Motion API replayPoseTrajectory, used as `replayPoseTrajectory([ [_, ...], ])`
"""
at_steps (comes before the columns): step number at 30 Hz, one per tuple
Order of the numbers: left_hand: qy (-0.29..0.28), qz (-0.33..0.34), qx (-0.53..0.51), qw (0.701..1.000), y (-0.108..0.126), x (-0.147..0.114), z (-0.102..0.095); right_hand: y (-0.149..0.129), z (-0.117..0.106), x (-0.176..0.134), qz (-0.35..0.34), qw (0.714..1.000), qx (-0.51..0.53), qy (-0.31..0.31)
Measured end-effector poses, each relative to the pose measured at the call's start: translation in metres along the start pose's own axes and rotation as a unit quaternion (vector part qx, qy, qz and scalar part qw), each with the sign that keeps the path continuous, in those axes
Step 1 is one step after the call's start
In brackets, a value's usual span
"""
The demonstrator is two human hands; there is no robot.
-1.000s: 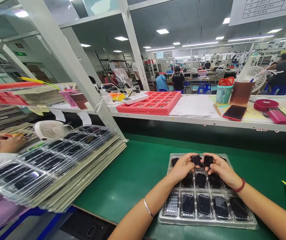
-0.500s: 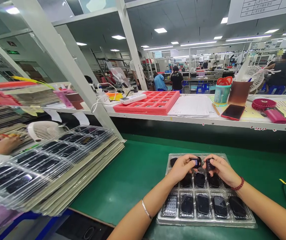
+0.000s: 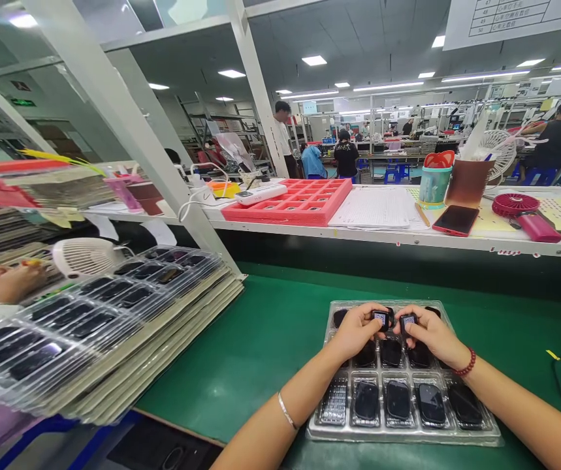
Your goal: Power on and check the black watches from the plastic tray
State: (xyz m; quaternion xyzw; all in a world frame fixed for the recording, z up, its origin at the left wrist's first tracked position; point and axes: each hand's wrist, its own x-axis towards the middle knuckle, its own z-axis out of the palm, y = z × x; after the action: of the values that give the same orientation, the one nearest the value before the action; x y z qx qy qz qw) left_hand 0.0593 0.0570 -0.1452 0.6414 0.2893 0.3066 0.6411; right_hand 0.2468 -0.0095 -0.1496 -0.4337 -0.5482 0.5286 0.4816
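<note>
My left hand (image 3: 361,331) grips a small black smartwatch body (image 3: 381,318) whose lit screen shows a QR-like code. Close beside it, my right hand (image 3: 430,333) pinches a second black watch body (image 3: 408,322), its screen also lit with a code. Both hands are over a clear plastic tray (image 3: 320,427) on the green bench. Several dark watch bodies, such as this one (image 3: 398,399), lie in its compartments. The front-left compartment (image 3: 334,401) holds no watch. My hands hide part of the back rows.
At left stands a stack of trays (image 3: 162,349) with more dark watches on top, and a white fan (image 3: 81,256) behind it. A co-worker's hands (image 3: 13,282) are at the far left. The shelf ahead bears a red foam tray (image 3: 287,212), papers, a phone (image 3: 455,220) and a pink fan (image 3: 515,203).
The watch in my right hand has turned toward me and its screen now shows a lit code. Both hands stay over the tray. A standing person shows more behind the post.
</note>
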Motion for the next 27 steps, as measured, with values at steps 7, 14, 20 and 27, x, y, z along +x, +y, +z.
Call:
replayPoseTrajectory([
  [7,0.003,-0.003,-0.006,1.000,0.0010,-0.0010,0.0014,0.0036,-0.0014,0.0008,-0.005,1.000,-0.017,-0.005],
  [14,0.010,-0.007,-0.005,1.000,0.0032,-0.0016,0.0024,0.0036,-0.0007,0.0000,-0.002,1.000,-0.018,-0.009],
  [20,0.012,-0.005,0.002,1.000,0.0033,-0.0024,0.0028,0.0058,-0.0023,0.0005,0.003,1.000,-0.013,-0.012],
  [27,0.012,-0.009,0.012,1.000,0.0026,-0.0017,0.0023,0.0048,-0.0004,0.0001,0.001,1.000,-0.029,-0.009],
])
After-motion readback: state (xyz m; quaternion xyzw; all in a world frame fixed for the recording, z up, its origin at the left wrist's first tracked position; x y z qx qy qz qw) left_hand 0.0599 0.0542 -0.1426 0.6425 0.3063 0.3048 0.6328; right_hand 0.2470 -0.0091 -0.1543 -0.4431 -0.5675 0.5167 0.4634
